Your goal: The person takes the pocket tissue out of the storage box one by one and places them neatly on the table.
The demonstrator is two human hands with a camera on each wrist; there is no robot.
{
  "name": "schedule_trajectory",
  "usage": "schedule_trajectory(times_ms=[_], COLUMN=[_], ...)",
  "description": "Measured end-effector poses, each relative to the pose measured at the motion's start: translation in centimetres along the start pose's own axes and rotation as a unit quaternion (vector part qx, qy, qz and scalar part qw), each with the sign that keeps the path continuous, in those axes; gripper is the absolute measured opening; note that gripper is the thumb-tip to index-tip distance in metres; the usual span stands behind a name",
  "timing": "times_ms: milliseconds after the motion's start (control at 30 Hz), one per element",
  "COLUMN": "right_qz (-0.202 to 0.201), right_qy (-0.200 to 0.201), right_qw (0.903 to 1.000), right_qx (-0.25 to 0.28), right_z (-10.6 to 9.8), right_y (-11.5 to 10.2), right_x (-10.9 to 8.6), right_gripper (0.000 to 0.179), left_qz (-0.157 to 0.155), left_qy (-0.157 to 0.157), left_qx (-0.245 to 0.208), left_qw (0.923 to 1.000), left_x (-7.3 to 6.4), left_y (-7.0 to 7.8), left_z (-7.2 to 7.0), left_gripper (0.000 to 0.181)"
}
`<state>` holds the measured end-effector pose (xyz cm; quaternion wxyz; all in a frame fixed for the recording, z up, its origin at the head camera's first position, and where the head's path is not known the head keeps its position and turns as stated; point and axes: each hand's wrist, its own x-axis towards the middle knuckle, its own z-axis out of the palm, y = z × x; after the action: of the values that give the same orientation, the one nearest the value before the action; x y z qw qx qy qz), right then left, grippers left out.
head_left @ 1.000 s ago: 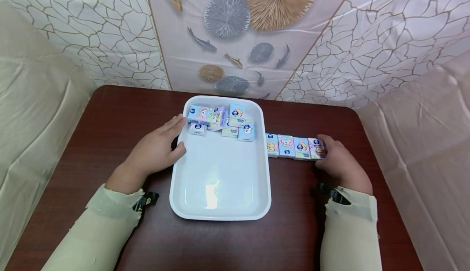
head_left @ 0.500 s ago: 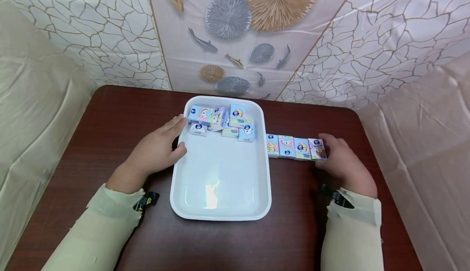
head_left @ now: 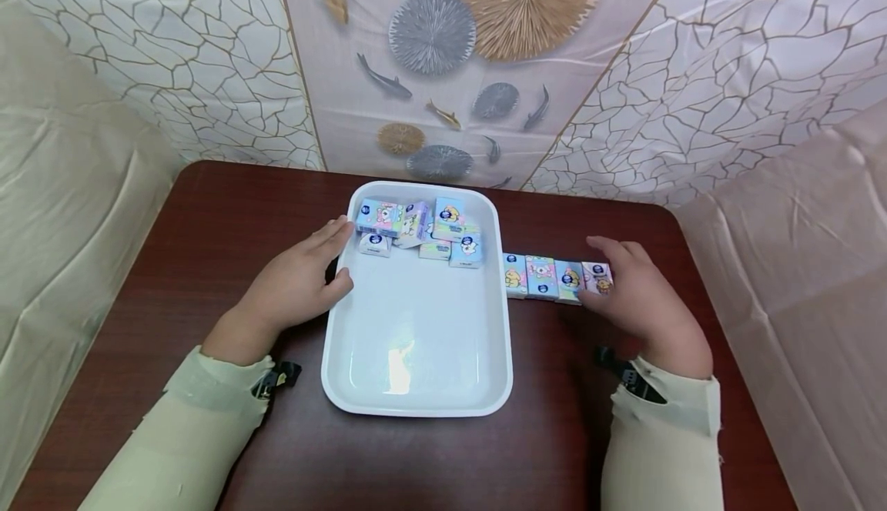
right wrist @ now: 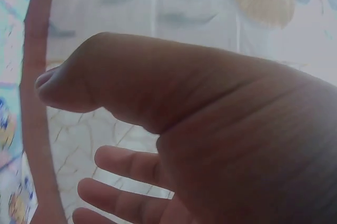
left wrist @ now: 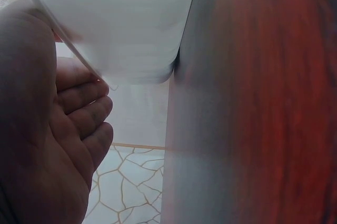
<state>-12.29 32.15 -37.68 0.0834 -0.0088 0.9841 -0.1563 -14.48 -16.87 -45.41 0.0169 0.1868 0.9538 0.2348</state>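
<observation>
Fingers of the left hand (head_left: 294, 280) rest nearly straight against the left rim of a white tray (head_left: 416, 326), released rather than gripping, the thumb at that same rim. Released too, the right hand's (head_left: 647, 299) fingers are parted at the end box (head_left: 597, 276); whether they touch it I cannot tell. Three more boxes (head_left: 541, 277) run leftward from those fingers to the tray. Just right of the left fingertips, small boxes (head_left: 466, 248) lie jumbled inside. Beyond both hands' fingers hangs a patterned cloth (head_left: 485, 141).
</observation>
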Motion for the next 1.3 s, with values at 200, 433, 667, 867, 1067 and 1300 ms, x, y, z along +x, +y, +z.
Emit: schedule_trajectory(times_ms=[200, 433, 667, 867, 1067, 1300], right_qz=[-0.028, -0.052, -0.068, -0.082, -0.093, -0.107], right_qy=[0.025, 0.039, 0.029, 0.022, 0.014, 0.013], right_qw=[0.9993, 0.9978, 0.9969, 0.9958, 0.9950, 0.9934], right_qx=[0.007, 0.014, 0.026, 0.032, 0.032, 0.039], right_z=[-0.5, -0.5, -0.6, -0.4, -0.1, 0.6], right_y=[-2.7, -5.3, -7.0, -8.2, -9.3, -10.9], right_x=[-0.3, 0.2, 1.1, 1.9, 2.7, 3.9], right_gripper=[0.084, 0.081, 0.076, 0.076, 0.075, 0.072], left_qz=[-0.003, -0.007, -0.002, -0.002, -0.002, -0.004], left_qy=[-0.003, -0.004, 0.000, 0.003, 0.001, -0.002], left_qx=[0.001, 0.007, 0.003, 0.005, 0.004, 0.005], left_qw=[1.0000, 0.9999, 1.0000, 1.0000, 1.0000, 1.0000], left_x=[0.0, 0.0, 0.0, 0.0, 0.0, 0.0], left_y=[0.1, 0.0, 0.0, -0.1, -0.1, -0.1], left_z=[-0.1, 0.0, 0.1, 0.1, 0.1, 0.1], left_gripper=[0.076, 0.076, 0.076, 0.075, 0.075, 0.076])
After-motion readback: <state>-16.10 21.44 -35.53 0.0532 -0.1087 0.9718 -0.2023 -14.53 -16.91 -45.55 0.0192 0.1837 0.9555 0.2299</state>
